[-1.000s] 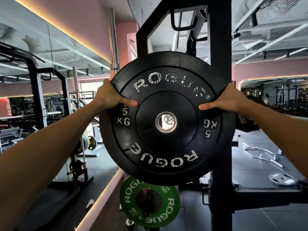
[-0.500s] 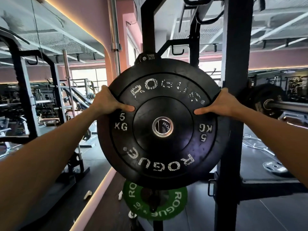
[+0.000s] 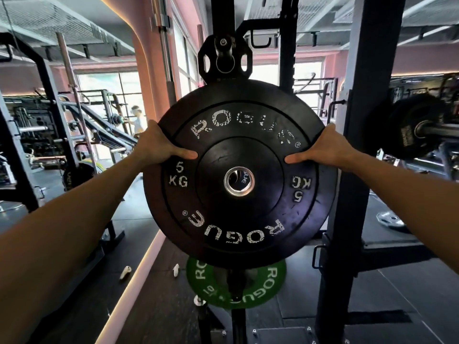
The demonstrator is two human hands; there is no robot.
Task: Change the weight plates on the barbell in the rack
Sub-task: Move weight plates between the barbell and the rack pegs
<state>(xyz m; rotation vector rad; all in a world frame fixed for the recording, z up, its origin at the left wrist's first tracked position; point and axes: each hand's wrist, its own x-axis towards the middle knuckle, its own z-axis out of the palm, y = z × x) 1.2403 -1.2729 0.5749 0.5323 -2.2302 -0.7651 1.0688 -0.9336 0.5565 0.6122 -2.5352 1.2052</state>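
Plate sits lower in frame than a second ago, and a storage peg with a small black plate (image 3: 224,58) now shows above it, top centre

Head view: your left hand (image 3: 159,145) and right hand (image 3: 323,147) grasp the black 5 kg plate (image 3: 238,170) at opposite rim edges, thumbs across the face, so it stays upright with its hole facing forward, probably for lining up on a peg

Green plate (image 3: 236,281) is racked below. Loaded barbell (image 3: 422,130) sits at right edge, well apart from the plate you hold
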